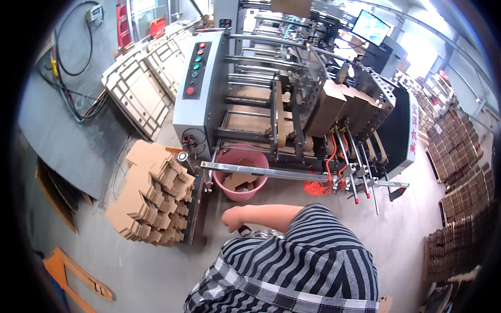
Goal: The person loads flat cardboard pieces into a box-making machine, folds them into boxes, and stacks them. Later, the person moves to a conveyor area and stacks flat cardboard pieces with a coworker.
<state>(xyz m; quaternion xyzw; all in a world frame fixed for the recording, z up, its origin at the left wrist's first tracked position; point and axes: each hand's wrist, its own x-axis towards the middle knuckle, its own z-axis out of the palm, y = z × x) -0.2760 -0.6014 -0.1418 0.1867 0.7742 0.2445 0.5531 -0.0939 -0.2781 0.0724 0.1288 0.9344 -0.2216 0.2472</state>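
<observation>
My right hand (pixel 232 218) reaches leftward across in front of me, its bare forearm coming out of a black-and-grey striped sleeve. Its fingers look curled downward, and whatever they hold, if anything, is hidden. A dark band and a shiny silvery item (pixel 263 232) show just under the forearm; I cannot make out what they are. My left hand is not in view. Left of my right hand stands a stack of die-cut brown cardboard blanks (pixel 148 195). Beyond the hand, a pink tub (pixel 241 196) holds cardboard scraps (pixel 240 181).
A large machine (pixel 201 117) with rollers, belts and a metal crossbar (pixel 261 170) fills the area ahead. Folded cardboard (pixel 326 107) sits in it. Red coiled air hose (pixel 317 188) hangs at right. Cardboard stacks (pixel 459 201) line the right; an orange pallet-jack handle (pixel 78 279) stands lower left.
</observation>
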